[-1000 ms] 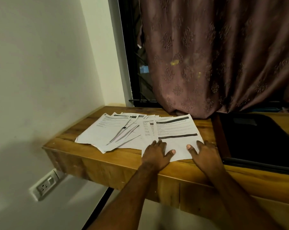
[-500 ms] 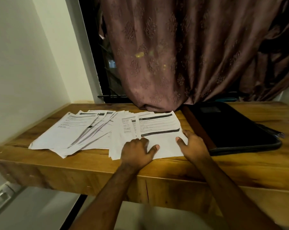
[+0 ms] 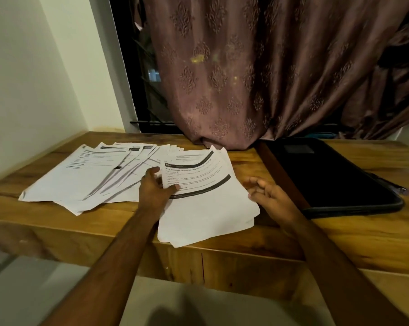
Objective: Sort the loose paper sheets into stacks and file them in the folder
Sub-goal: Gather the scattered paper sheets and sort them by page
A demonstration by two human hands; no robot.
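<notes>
While pinched by left hand (image 3: 155, 189): small paper stack (image 3: 208, 201), lifted.

Matt paper sheets (image 3: 81, 177), glossy wooden table (image 3: 257, 234)

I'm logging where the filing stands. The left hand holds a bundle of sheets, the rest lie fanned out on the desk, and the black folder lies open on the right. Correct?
Not quite: the head view shows the black folder lying closed, not open, on the right of the desk. The rest holds: the left hand holds a bundle of sheets, and the other sheets lie fanned out on the desk.
</notes>
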